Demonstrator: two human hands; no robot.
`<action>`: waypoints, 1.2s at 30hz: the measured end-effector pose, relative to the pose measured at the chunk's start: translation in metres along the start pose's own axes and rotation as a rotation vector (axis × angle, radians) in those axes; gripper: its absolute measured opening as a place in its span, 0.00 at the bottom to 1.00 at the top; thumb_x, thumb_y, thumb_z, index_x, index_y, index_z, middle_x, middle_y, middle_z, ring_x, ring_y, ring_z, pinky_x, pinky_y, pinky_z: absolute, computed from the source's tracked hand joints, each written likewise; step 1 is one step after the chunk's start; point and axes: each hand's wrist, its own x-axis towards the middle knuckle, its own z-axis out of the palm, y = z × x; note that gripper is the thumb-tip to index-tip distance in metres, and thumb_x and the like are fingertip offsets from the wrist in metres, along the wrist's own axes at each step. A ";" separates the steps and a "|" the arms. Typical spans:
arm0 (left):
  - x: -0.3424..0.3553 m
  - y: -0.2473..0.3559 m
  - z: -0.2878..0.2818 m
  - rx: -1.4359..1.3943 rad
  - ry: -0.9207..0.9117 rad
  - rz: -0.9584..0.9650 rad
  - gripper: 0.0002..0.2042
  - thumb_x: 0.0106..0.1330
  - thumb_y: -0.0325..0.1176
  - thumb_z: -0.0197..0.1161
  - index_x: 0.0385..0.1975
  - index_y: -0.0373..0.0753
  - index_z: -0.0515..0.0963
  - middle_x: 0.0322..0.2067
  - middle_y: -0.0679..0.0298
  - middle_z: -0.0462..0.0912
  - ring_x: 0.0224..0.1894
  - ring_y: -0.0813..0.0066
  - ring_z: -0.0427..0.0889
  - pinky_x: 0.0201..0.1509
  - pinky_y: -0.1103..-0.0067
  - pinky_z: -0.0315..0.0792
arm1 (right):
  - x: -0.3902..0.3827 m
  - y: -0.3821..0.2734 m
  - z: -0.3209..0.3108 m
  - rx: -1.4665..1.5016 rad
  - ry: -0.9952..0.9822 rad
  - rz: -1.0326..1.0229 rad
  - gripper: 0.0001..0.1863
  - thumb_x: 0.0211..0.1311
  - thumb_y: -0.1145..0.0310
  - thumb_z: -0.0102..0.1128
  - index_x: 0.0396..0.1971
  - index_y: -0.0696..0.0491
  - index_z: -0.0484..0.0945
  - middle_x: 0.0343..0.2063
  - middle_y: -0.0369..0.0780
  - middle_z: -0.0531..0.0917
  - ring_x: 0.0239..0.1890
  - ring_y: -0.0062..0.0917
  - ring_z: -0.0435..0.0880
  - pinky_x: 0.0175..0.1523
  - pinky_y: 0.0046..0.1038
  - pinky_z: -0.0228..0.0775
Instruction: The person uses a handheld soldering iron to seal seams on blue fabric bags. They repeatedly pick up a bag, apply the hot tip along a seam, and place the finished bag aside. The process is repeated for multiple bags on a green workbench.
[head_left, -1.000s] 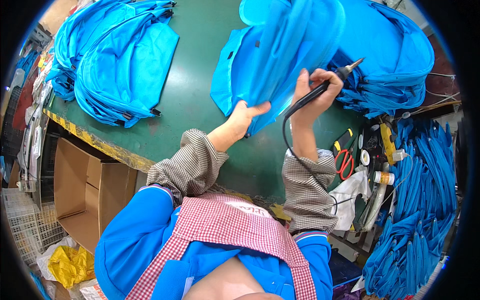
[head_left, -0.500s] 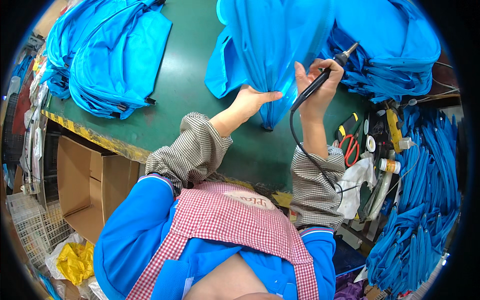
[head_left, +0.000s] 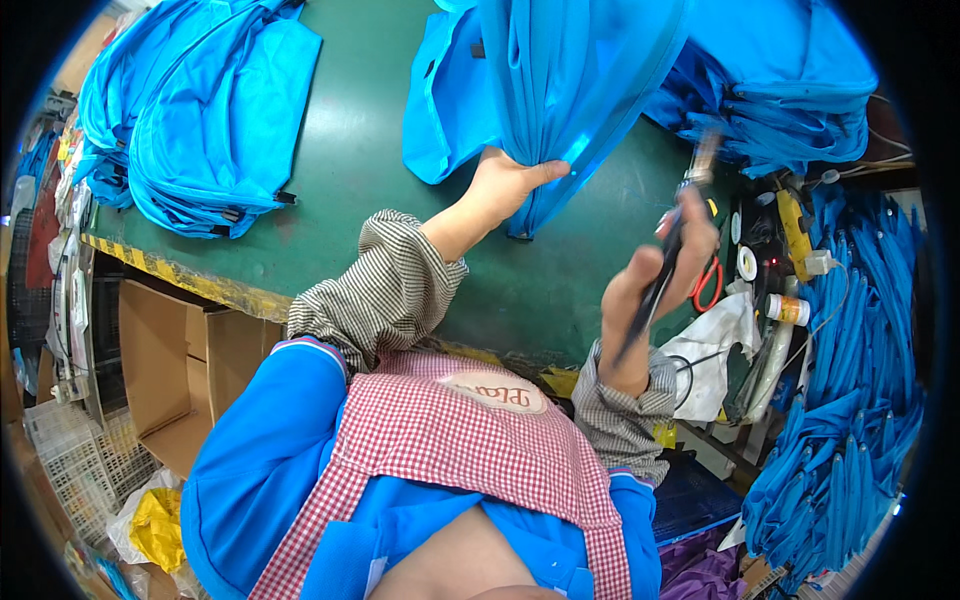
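Note:
My left hand [head_left: 508,188] is closed on a piece of blue fabric [head_left: 575,75], pinching it into folds near its narrow lower end with the thumb on top. The fabric spreads out from there over the green table, and a small dark clip or tab shows on its left part. My right hand [head_left: 680,262] is wrapped round a soldering iron [head_left: 703,165] with a dark handle and a metal tip that points up and away. Motion smears this hand and the iron. They are apart from the fabric, to its right and closer to me.
Blue fabric stacks lie on the green table [head_left: 350,130] at the far left [head_left: 210,120] and far right [head_left: 790,90]. Red-handled scissors [head_left: 709,286], a tape roll [head_left: 747,264] and a small jar [head_left: 788,309] are on the right. Many blue pieces [head_left: 860,370] hang beyond. A cardboard box [head_left: 165,370] stands lower left.
My right hand has pulled back toward me and to the right with the soldering iron, away from the fabric. My left hand keeps its hold, and the fabric's lower end has shifted slightly left and farther away.

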 end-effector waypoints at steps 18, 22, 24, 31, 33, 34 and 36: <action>-0.003 0.009 0.010 -0.005 -0.035 -0.045 0.28 0.52 0.27 0.72 0.53 0.29 0.70 0.49 0.56 0.78 0.48 0.67 0.79 0.55 0.72 0.73 | -0.020 -0.009 0.003 -0.139 -0.306 -0.173 0.01 0.48 0.74 0.58 0.22 0.51 0.76 0.14 0.35 0.71 0.18 0.25 0.71 0.44 0.32 0.64; 0.004 0.018 -0.009 0.013 -0.091 -0.125 0.27 0.53 0.31 0.72 0.52 0.30 0.71 0.46 0.57 0.80 0.46 0.69 0.80 0.54 0.72 0.73 | -0.027 0.003 -0.006 0.107 -0.091 0.015 0.12 0.63 0.70 0.56 0.44 0.58 0.74 0.28 0.40 0.82 0.31 0.27 0.82 0.55 0.39 0.68; 0.005 0.035 -0.013 -0.118 -0.062 -0.120 0.24 0.55 0.32 0.71 0.51 0.31 0.73 0.44 0.58 0.81 0.45 0.71 0.80 0.53 0.73 0.74 | -0.048 0.025 0.015 0.311 -0.076 0.547 0.23 0.64 0.73 0.57 0.57 0.61 0.64 0.39 0.46 0.81 0.42 0.29 0.81 0.54 0.30 0.69; -0.002 0.020 -0.001 -0.262 0.023 -0.005 0.23 0.60 0.30 0.66 0.54 0.33 0.69 0.51 0.58 0.77 0.51 0.71 0.76 0.57 0.72 0.70 | -0.067 0.023 0.077 0.466 0.140 0.660 0.33 0.52 0.71 0.70 0.55 0.61 0.62 0.47 0.40 0.74 0.48 0.25 0.73 0.55 0.25 0.63; 0.004 0.011 -0.014 -0.365 0.135 0.094 0.24 0.60 0.29 0.65 0.56 0.33 0.68 0.51 0.58 0.77 0.51 0.69 0.77 0.58 0.70 0.69 | -0.063 0.029 0.071 0.395 0.184 0.615 0.30 0.53 0.71 0.70 0.52 0.61 0.63 0.45 0.40 0.75 0.47 0.24 0.73 0.55 0.25 0.64; 0.002 0.015 -0.015 -0.376 0.101 0.086 0.25 0.61 0.28 0.64 0.58 0.35 0.66 0.52 0.58 0.76 0.52 0.66 0.76 0.59 0.68 0.69 | -0.062 0.034 0.068 0.393 0.185 0.607 0.28 0.53 0.72 0.70 0.50 0.59 0.64 0.43 0.39 0.74 0.46 0.23 0.73 0.54 0.25 0.64; -0.002 0.023 -0.012 -0.368 0.032 -0.053 0.25 0.61 0.28 0.64 0.58 0.35 0.66 0.53 0.58 0.75 0.53 0.65 0.76 0.59 0.67 0.69 | -0.069 0.036 0.068 0.474 0.107 0.630 0.29 0.52 0.72 0.71 0.51 0.59 0.64 0.43 0.38 0.74 0.46 0.23 0.73 0.54 0.25 0.64</action>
